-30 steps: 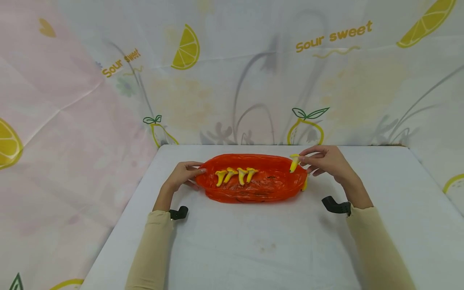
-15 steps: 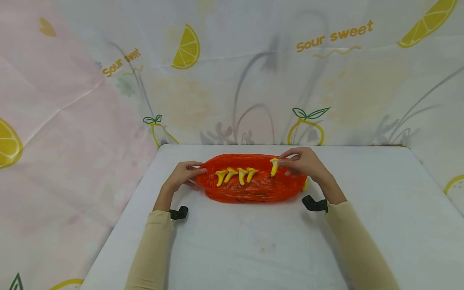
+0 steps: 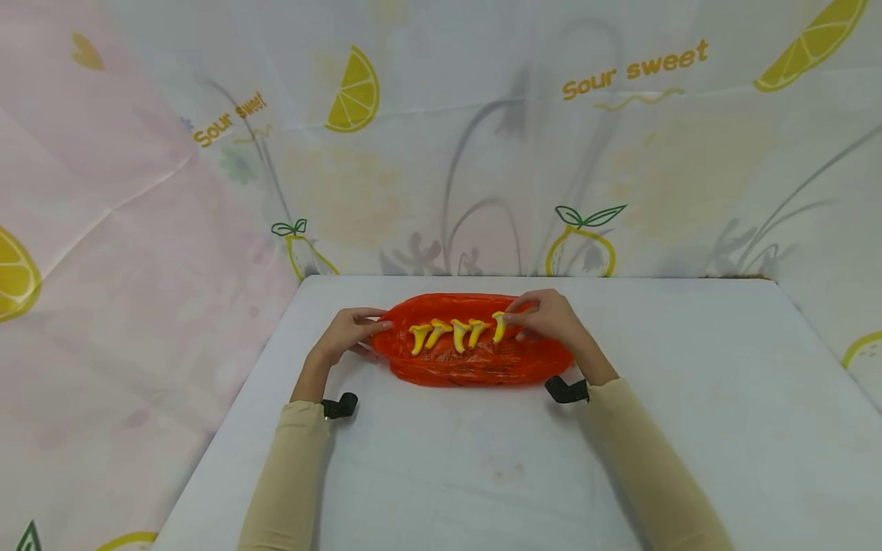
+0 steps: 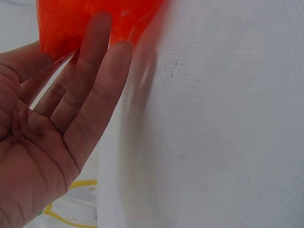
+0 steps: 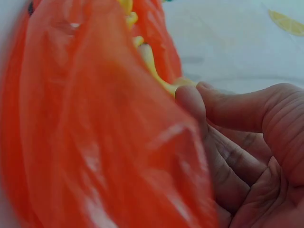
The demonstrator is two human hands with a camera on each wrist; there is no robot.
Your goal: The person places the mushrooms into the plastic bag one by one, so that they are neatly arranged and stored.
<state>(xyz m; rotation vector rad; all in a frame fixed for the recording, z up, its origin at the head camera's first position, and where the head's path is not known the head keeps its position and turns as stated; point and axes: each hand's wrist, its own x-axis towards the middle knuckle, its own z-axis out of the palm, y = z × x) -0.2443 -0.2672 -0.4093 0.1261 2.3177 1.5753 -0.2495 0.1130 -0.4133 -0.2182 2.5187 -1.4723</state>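
A red plastic bag point(image 3: 455, 370) lies spread open like a shallow oval on the table. Several yellow mushrooms with pale stems point(image 3: 459, 335) stand side by side in it, left of its middle. My left hand point(image 3: 342, 334) holds the bag's left end, thumb on top and fingers underneath; the left wrist view shows the thumb and fingers at the bag's edge point(image 4: 57, 28). Over the bag's right half, my right hand point(image 3: 551, 320) pinches one more yellow mushroom point(image 3: 499, 326) by its cap, stem pointing down. The right wrist view shows that mushroom point(image 5: 154, 66) between thumb and forefinger, partly behind the bag.
A white-covered table point(image 3: 441, 467) extends around the bag, its far edge meeting a printed cloth backdrop point(image 3: 427, 176). Black wrist cameras point(image 3: 341, 405) project inward from both wrists, above the tabletop.
My right hand has carried the mushroom left and slightly down, from the bag's right end to beside the row of mushrooms. My left hand stays on the bag's left end.
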